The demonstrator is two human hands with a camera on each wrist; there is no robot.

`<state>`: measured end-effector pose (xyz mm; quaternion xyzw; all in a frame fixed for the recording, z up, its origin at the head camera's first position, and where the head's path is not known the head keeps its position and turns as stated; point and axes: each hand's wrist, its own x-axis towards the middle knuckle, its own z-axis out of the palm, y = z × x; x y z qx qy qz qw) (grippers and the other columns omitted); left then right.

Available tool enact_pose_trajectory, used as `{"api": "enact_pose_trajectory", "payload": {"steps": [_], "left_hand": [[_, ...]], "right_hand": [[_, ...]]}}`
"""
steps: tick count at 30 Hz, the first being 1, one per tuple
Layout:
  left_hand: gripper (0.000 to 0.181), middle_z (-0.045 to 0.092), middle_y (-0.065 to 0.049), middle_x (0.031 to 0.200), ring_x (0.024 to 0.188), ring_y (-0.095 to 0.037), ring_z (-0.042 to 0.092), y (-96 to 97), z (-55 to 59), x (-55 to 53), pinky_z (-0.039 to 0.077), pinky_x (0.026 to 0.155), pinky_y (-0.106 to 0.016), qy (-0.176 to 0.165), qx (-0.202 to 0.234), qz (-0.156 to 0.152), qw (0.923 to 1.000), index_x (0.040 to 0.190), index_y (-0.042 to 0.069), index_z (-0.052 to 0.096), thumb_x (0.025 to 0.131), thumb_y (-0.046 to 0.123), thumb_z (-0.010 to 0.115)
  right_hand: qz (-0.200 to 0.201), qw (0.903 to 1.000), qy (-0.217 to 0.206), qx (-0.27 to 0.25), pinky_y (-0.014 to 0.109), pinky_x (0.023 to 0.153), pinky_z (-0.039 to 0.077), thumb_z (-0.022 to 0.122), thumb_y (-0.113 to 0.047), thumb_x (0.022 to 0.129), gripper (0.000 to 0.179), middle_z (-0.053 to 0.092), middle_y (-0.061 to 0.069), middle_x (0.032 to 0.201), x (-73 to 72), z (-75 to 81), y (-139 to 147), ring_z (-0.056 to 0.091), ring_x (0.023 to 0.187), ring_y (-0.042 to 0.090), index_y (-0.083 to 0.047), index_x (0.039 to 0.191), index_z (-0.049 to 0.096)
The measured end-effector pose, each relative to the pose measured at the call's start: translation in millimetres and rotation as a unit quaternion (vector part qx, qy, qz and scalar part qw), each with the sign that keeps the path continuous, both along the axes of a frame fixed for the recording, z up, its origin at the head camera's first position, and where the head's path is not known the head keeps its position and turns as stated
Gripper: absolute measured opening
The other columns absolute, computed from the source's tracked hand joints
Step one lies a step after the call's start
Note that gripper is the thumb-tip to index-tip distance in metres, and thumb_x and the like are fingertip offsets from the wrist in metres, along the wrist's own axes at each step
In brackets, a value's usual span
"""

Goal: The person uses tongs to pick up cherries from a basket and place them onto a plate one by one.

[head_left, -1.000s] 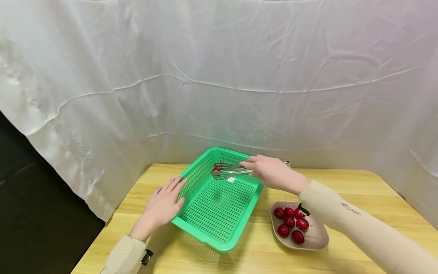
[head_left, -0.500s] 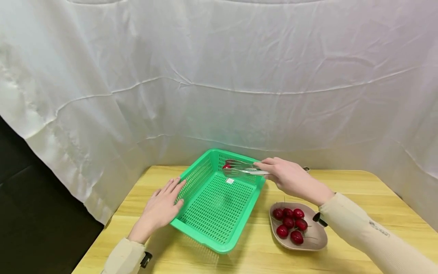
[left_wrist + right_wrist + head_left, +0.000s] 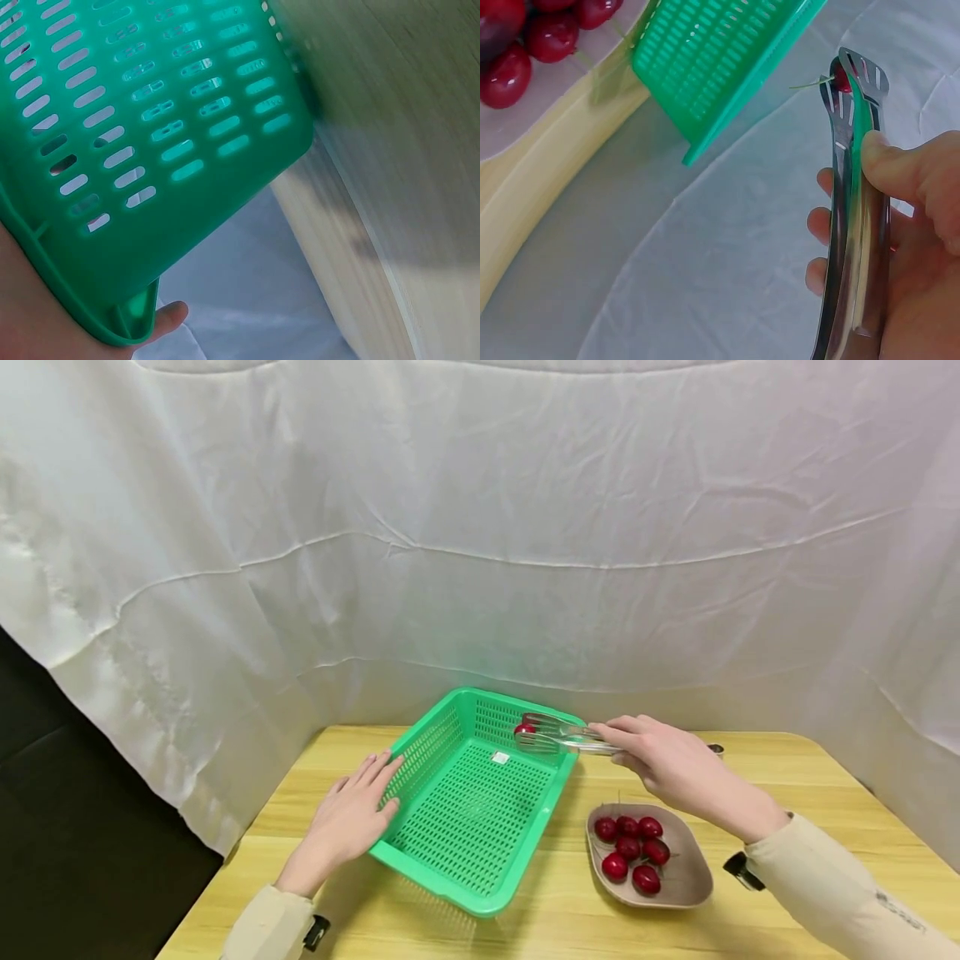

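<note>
My left hand (image 3: 347, 817) rests with extended fingers on the left rim of a green plastic basket (image 3: 465, 827), thumb on its inner side. In the left wrist view, part of the hand (image 3: 34, 315) shows at the rim. My right hand (image 3: 675, 770) grips metal tongs (image 3: 577, 745), palm side hidden in the head view. Between the slotted tong ends sits a red cherry (image 3: 842, 79), its stem sticking out. In the head view, that cherry (image 3: 524, 729) is over the basket's far right corner. A pinkish dish (image 3: 688, 878) of several dark red cherries (image 3: 627, 847) lies right of the basket.
Basket and dish stand on a light wooden table (image 3: 555, 918). A white cloth (image 3: 525, 610) hangs close behind its far edge, and a dark surface (image 3: 90, 810) lies beyond the left edge. A small white label (image 3: 500, 757) shows inside the basket.
My right hand has moved rightward with the tongs and the cherry between their ends, from the basket's far left part to its far right corner. My left hand stays on the rim.
</note>
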<state>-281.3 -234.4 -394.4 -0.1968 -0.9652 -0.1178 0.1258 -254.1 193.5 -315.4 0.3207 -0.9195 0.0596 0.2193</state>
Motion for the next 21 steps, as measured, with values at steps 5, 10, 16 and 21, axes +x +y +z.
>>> {"api": "enact_pose_trajectory", "payload": {"steps": [5,10,16,21], "left_hand": [[0.061,0.024,-0.011,0.16,0.145,-0.036,0.023,0.5,-0.6,-0.9,0.022,0.111,-0.065,-0.001,0.0,0.001,1.0,0.154,0.012,0.034,0.099,0.029,0.052],[0.061,0.024,-0.011,0.16,0.145,-0.036,0.023,0.9,0.0,-0.9,0.022,0.111,-0.065,-0.002,0.001,0.0,1.0,0.154,0.012,0.033,0.099,0.03,0.052],[0.061,0.024,-0.011,0.16,0.146,-0.035,0.022,0.4,-0.9,-1.1,0.021,0.111,-0.065,-0.003,0.002,-0.001,1.0,0.154,0.012,0.033,0.1,0.031,0.051],[0.061,0.025,-0.012,0.16,0.145,-0.036,0.023,-0.9,-2.0,-0.9,0.022,0.11,-0.065,-0.001,0.002,-0.002,1.0,0.154,0.012,0.033,0.099,0.029,0.052]], "right_hand": [[-0.015,0.9999,-0.003,-0.008,0.032,0.063,0.051,0.073,-0.01,0.088,0.049,0.063,-0.001,0.125,12.1,-1.7,10.6,0.061,0.094,0.016,-0.014,0.136,0.061],[-0.021,0.9996,0.01,-0.012,0.036,0.067,0.053,0.072,-0.009,0.089,0.05,0.062,-0.001,0.127,25.2,-3.8,21.0,0.062,0.099,0.018,-0.014,0.137,0.059],[-0.026,0.9991,0.029,-0.018,0.042,0.07,0.055,0.073,-0.01,0.087,0.051,0.063,0.0,0.125,42.8,-7.1,33.4,0.064,0.103,0.023,-0.014,0.137,0.06],[-0.034,0.9984,0.041,-0.02,0.045,0.073,0.055,0.075,-0.009,0.084,0.052,0.064,0.0,0.122,55.8,-11.9,45.2,0.065,0.102,0.024,-0.013,0.135,0.062]]}}
